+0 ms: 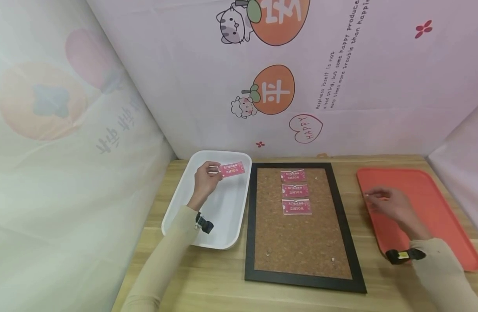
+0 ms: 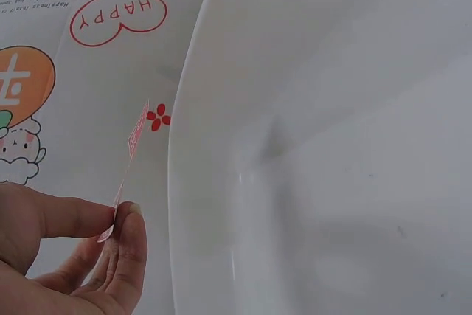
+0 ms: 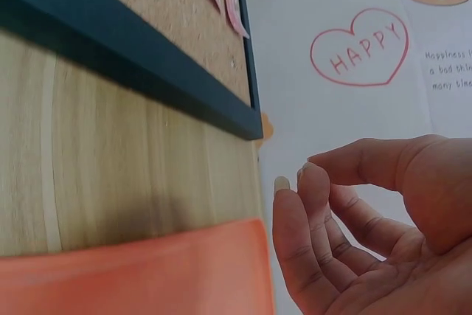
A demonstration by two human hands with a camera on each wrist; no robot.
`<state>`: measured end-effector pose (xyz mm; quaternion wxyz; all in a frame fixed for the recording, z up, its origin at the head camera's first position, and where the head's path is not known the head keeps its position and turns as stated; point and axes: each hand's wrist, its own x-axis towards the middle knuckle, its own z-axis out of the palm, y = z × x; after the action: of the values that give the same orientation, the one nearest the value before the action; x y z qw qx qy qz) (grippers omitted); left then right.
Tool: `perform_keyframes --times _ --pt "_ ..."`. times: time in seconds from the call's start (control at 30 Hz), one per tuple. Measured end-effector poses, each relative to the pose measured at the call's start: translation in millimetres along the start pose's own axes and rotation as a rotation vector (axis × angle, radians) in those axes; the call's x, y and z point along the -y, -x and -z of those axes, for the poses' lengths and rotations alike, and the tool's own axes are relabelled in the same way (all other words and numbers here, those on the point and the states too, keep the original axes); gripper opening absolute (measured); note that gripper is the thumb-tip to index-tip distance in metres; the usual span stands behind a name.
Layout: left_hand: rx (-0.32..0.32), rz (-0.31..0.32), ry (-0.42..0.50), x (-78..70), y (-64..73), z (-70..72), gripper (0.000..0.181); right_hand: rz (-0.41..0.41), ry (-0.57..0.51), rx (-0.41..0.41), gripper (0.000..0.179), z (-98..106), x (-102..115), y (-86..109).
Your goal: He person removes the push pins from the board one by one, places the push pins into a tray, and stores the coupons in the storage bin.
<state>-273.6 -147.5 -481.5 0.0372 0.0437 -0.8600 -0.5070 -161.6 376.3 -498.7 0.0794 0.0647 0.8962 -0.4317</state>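
Observation:
My left hand (image 1: 205, 181) pinches a pink coupon (image 1: 233, 169) by its left end, above the white tray (image 1: 225, 208). In the left wrist view the coupon (image 2: 131, 149) appears nearly edge-on between thumb and fingers. Over the left edge of the red tray (image 1: 414, 186), my right hand (image 1: 393, 207) has thumb and index finger pressed together. A tiny pale bit, apparently a pushpin (image 3: 303, 169), shows at those fingertips, mostly hidden. Between the trays lies a black-framed cork board (image 1: 301, 242). Three pink coupons (image 1: 296, 207) hang in a column on its upper part, each with a small pin at its top.
A few small clear pins (image 1: 333, 259) sit near the cork's corners. Everything stands on a wooden table (image 1: 207, 277). A printed cloth wall (image 1: 207, 108) rises behind, and other cloth walls close off both sides.

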Motion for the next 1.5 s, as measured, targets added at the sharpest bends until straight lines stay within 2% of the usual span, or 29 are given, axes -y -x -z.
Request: perform_keyframes --times 0.2,0.5,0.9,1.2,1.5 --pt "-0.004 0.044 -0.012 4.6 -8.7 2.8 0.037 0.003 -0.008 -0.012 0.049 4.6 -9.6 -0.3" --pt "-0.054 0.053 -0.053 19.0 -22.7 3.5 0.037 -0.021 0.006 -0.051 0.048 10.2 -24.5 -2.9" --pt "-0.066 0.085 -0.098 34.2 -37.7 6.0 0.040 -0.052 0.019 -0.066 0.051 19.7 -50.6 -3.5" --pt "-0.074 0.153 -0.151 46.7 -42.9 2.7 0.041 -0.060 0.071 -0.085 0.051 24.0 -59.5 -0.8" --pt "-0.070 0.148 -0.175 57.9 -47.3 1.0 0.037 -0.053 0.064 -0.078 0.050 28.7 -67.4 0.2"
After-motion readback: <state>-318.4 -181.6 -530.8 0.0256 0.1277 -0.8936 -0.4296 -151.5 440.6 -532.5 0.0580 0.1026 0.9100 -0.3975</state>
